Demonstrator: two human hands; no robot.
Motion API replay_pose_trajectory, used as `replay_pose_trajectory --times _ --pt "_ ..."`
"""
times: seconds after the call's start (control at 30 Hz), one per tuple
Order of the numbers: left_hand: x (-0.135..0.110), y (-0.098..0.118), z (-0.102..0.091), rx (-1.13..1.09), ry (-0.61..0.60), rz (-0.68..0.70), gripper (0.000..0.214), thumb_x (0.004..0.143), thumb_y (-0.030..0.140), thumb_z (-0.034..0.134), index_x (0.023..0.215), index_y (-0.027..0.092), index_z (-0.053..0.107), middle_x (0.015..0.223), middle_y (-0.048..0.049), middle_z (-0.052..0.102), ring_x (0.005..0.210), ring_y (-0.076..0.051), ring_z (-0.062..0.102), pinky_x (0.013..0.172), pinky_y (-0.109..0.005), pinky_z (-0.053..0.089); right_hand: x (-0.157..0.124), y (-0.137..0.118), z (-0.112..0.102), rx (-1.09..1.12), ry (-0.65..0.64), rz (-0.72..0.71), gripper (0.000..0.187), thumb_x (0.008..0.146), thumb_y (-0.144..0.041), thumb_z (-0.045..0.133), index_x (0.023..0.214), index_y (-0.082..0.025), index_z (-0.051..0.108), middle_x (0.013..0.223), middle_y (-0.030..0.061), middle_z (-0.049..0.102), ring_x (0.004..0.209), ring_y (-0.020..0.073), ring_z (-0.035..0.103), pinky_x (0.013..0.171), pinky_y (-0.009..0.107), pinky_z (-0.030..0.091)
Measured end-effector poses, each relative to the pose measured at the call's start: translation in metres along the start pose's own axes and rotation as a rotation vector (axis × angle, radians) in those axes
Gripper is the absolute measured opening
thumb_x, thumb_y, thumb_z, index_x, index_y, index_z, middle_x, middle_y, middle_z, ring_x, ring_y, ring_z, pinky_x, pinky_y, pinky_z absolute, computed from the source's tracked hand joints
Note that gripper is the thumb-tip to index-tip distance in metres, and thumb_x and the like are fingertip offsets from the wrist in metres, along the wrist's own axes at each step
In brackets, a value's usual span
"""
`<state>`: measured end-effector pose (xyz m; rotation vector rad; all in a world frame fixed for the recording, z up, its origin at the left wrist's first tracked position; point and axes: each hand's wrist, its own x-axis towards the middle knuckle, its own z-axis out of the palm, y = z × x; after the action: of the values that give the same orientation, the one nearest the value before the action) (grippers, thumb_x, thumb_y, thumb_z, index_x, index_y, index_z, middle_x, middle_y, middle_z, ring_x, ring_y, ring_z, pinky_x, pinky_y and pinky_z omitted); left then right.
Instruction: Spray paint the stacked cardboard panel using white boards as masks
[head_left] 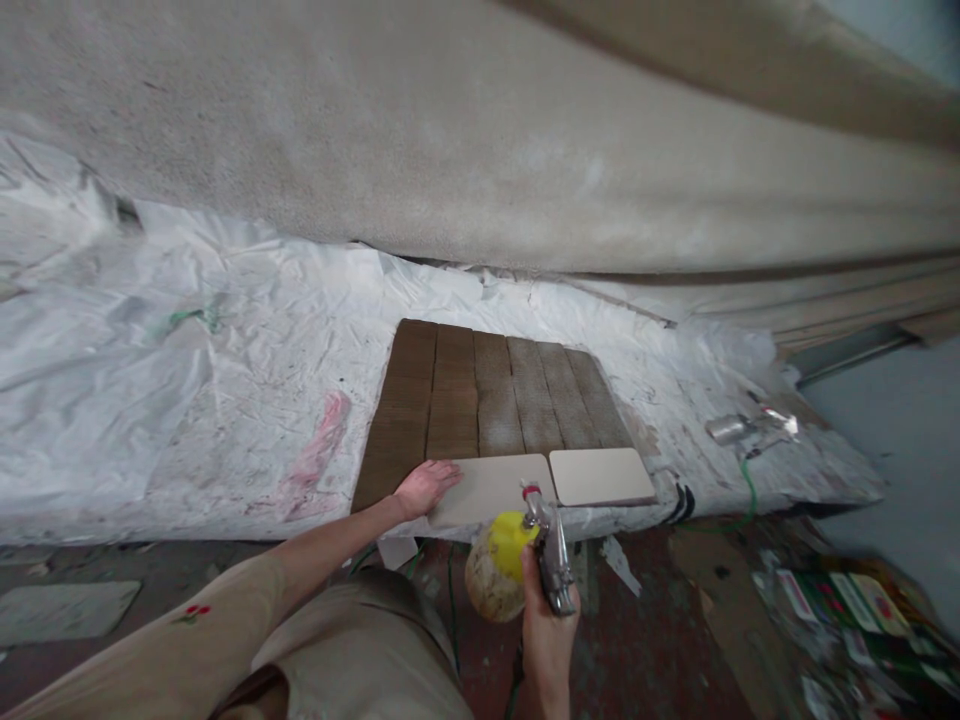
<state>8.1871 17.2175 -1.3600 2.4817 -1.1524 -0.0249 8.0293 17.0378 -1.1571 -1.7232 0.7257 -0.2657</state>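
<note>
My left hand [424, 486] lies flat, fingers stretched, on the left end of a pale rectangular panel [495, 487] at the near edge of a plastic-covered bench. A second pale panel [600, 475] lies just to its right. Behind both sits a row of brown wooden boards [487, 400], the right ones dusted grey. My right hand [547, 625] grips a metal spray gun [553, 560] with a yellow-lidded cup [499, 570], held below the bench edge and pointing up at the panels.
White plastic sheeting [225, 380] covers the bench, stained pink and green. Another spray gun [750, 428] with a green hose lies at the right end. A coated wall [450, 130] rises behind. Boxes and litter [847, 610] lie on the floor at right.
</note>
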Motion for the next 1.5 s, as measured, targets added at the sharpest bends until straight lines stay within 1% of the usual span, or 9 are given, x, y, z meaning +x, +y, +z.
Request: replay_pose_trajectory --times 0.17,0.37,0.53,0.67,0.8,0.97,1.17,1.33,1.5 --pt "0.001 0.001 0.001 -0.041 0.003 -0.018 0.038 0.092 0.016 0.047 0.128 0.02 0.056 0.131 -0.0089 0.058 0.125 -0.022 0.047 0.101 -0.036 0.036 0.008 -0.006 0.007 0.006 0.014 0.005 0.046 0.074 -0.048 0.07 0.102 -0.012 0.066 0.096 0.0095 0.072 0.085 0.0231 0.065 0.075 0.032 0.052" --pt "0.0 0.002 -0.002 -0.092 0.019 -0.002 0.04 0.09 0.016 0.05 0.129 0.021 0.055 0.131 -0.0098 0.057 0.125 -0.023 0.047 0.101 -0.039 0.037 0.009 -0.016 0.018 0.036 -0.014 0.04 0.049 0.073 -0.049 0.071 0.104 -0.012 0.066 0.099 0.0099 0.071 0.09 0.0245 0.065 0.078 0.032 0.052" --pt "0.0 0.002 -0.002 -0.104 0.007 -0.012 0.041 0.089 0.014 0.05 0.129 0.02 0.056 0.132 -0.0093 0.057 0.125 -0.024 0.047 0.101 -0.039 0.037 0.014 -0.013 0.022 0.0 -0.019 0.009 0.044 0.072 -0.049 0.072 0.096 -0.012 0.067 0.088 0.0075 0.072 0.079 0.0218 0.064 0.073 0.031 0.051" --pt "0.001 0.002 0.002 -0.091 0.007 -0.026 0.04 0.088 0.011 0.05 0.127 0.021 0.057 0.13 -0.0069 0.059 0.124 -0.023 0.048 0.101 -0.037 0.038 0.021 -0.01 0.023 0.042 0.014 0.011 0.049 0.072 -0.05 0.071 0.103 -0.012 0.065 0.095 0.0092 0.072 0.084 0.0234 0.065 0.075 0.032 0.052" --pt "0.001 0.001 0.007 -0.055 0.008 -0.018 0.041 0.088 0.013 0.052 0.128 0.02 0.056 0.13 -0.0084 0.058 0.125 -0.023 0.048 0.101 -0.037 0.037 0.026 -0.01 0.024 0.062 0.044 -0.005 0.055 0.072 -0.05 0.071 0.109 -0.011 0.064 0.099 0.0117 0.072 0.089 0.0252 0.066 0.078 0.034 0.052" --pt "0.0 0.001 0.008 -0.071 0.009 -0.012 0.042 0.088 0.016 0.053 0.13 0.021 0.055 0.132 -0.0084 0.057 0.126 -0.023 0.047 0.103 -0.037 0.036 0.023 -0.014 0.029 0.037 0.017 -0.004 0.047 0.072 -0.049 0.071 0.101 -0.011 0.066 0.092 0.0092 0.072 0.083 0.0229 0.066 0.074 0.032 0.052" --pt "-0.001 -0.001 0.013 -0.068 0.005 -0.018 0.04 0.09 0.02 0.052 0.131 0.022 0.054 0.133 -0.0081 0.057 0.128 -0.022 0.045 0.104 -0.036 0.035 0.022 -0.016 0.037 0.015 -0.016 -0.017 0.043 0.074 -0.048 0.07 0.096 -0.012 0.068 0.091 0.0092 0.073 0.084 0.0234 0.066 0.074 0.031 0.052" --pt "0.0 0.0 0.013 -0.052 -0.018 -0.025 0.041 0.09 0.019 0.052 0.131 0.022 0.054 0.133 -0.0076 0.056 0.127 -0.023 0.046 0.102 -0.037 0.036 0.027 -0.018 0.036 0.019 0.014 -0.013 0.044 0.072 -0.046 0.071 0.098 -0.011 0.068 0.09 0.0088 0.073 0.082 0.0229 0.065 0.071 0.03 0.052" --pt "0.0 0.001 0.014 -0.054 0.021 -0.016 0.038 0.09 0.015 0.053 0.127 0.02 0.056 0.131 -0.0093 0.057 0.126 -0.023 0.047 0.101 -0.038 0.038 0.037 -0.015 0.031 0.027 0.056 -0.003 0.051 0.071 -0.047 0.072 0.105 -0.009 0.067 0.092 0.0105 0.072 0.085 0.0244 0.065 0.073 0.032 0.052"
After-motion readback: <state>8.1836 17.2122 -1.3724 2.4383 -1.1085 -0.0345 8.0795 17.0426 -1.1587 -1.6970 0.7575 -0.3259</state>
